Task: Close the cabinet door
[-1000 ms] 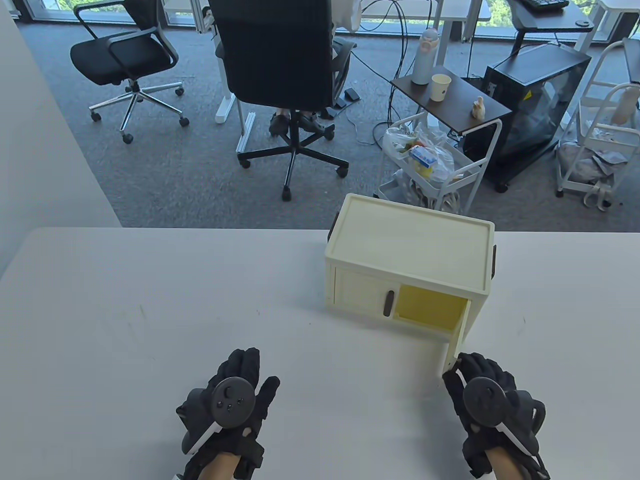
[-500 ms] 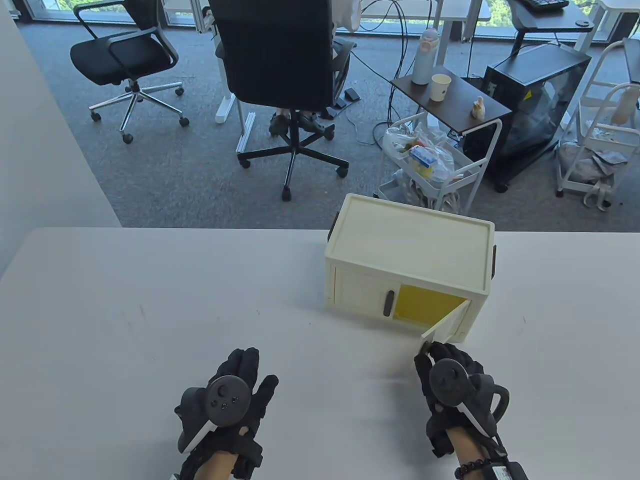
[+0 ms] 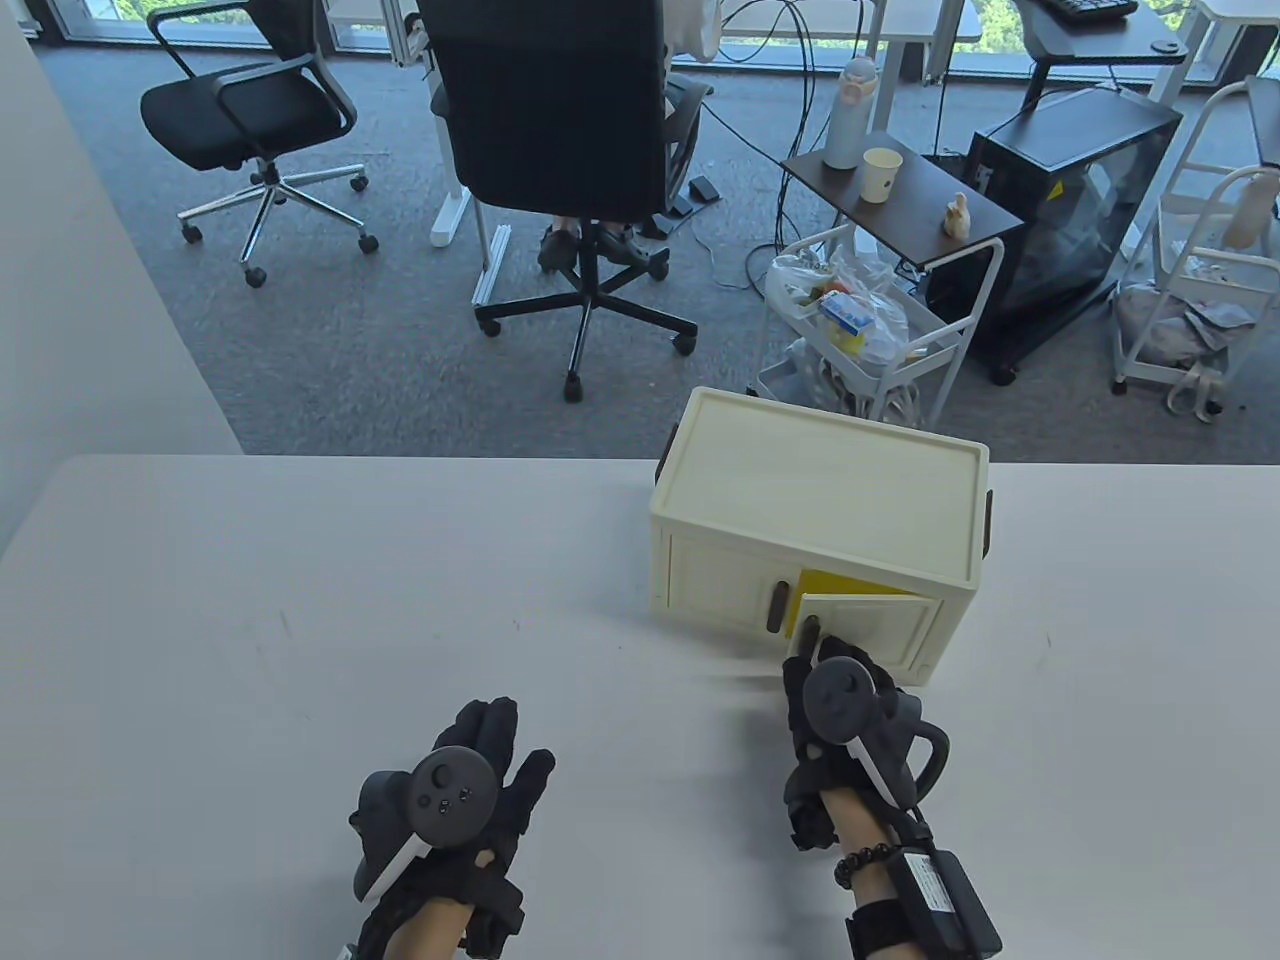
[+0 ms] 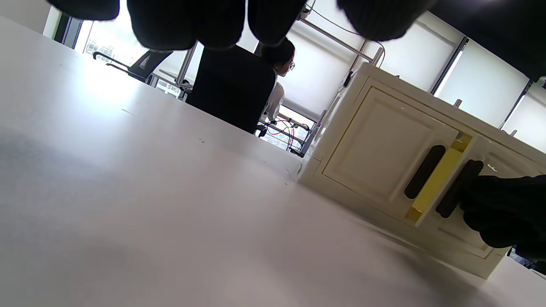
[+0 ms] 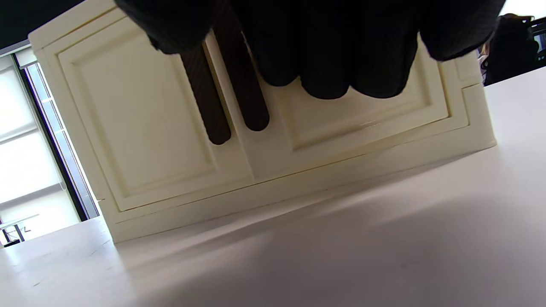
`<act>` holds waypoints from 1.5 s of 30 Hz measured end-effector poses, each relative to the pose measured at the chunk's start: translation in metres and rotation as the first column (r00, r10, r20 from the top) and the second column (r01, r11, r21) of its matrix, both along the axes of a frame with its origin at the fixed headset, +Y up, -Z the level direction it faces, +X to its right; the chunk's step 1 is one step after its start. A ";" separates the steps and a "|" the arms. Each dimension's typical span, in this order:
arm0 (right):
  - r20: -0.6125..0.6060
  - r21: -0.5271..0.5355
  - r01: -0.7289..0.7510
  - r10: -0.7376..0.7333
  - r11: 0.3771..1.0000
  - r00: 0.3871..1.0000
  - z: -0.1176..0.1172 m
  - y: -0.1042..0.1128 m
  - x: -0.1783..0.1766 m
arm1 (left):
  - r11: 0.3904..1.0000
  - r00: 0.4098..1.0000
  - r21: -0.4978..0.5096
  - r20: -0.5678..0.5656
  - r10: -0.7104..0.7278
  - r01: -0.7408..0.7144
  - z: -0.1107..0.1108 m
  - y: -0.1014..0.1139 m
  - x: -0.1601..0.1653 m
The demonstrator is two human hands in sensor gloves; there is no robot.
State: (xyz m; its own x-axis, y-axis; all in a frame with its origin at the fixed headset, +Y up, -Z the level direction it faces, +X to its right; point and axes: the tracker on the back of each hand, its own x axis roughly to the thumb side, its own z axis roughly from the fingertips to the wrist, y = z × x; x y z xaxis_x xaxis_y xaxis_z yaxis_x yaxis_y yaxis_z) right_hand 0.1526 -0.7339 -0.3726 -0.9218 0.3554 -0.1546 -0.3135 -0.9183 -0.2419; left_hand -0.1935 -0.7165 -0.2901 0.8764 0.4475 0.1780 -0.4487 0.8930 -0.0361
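Note:
The cream cabinet [image 3: 820,500] stands on the white table [image 3: 300,620] at the far right of centre. Its left door [image 3: 715,585] is shut. Its right door [image 3: 870,620] is almost shut, with a thin strip of yellow inside [image 3: 835,583] still showing. My right hand [image 3: 815,665] presses its fingers against the right door's front beside its dark handle [image 3: 808,632]. The right wrist view shows my fingers [image 5: 332,55] on that door [image 5: 367,115], with both handles [image 5: 249,98] side by side. My left hand [image 3: 495,740] rests flat on the table, empty.
The cabinet stands near the table's far edge. Behind it on the floor are a white cart [image 3: 870,330], a black office chair [image 3: 560,150] and a dark side table [image 3: 900,195]. A grey partition [image 3: 90,300] stands at the left.
My right hand has moved left and forward, swinging the right door from wide open to almost shut. The left hand has stayed still.

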 end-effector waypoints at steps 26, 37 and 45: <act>-0.144 0.020 -0.138 0.140 0.990 0.980 0.051 0.017 0.059 | 1.000 1.000 0.018 -0.005 -0.002 0.002 0.001 0.007 -0.002; -0.151 0.112 -0.408 0.421 0.906 0.894 0.117 0.018 0.096 | 0.995 0.996 0.048 -0.001 -0.086 0.086 0.005 0.010 0.008; -0.182 -0.018 -0.368 0.359 0.930 0.915 0.119 0.019 0.114 | 0.967 0.970 0.087 0.000 -0.241 0.240 0.008 0.014 0.016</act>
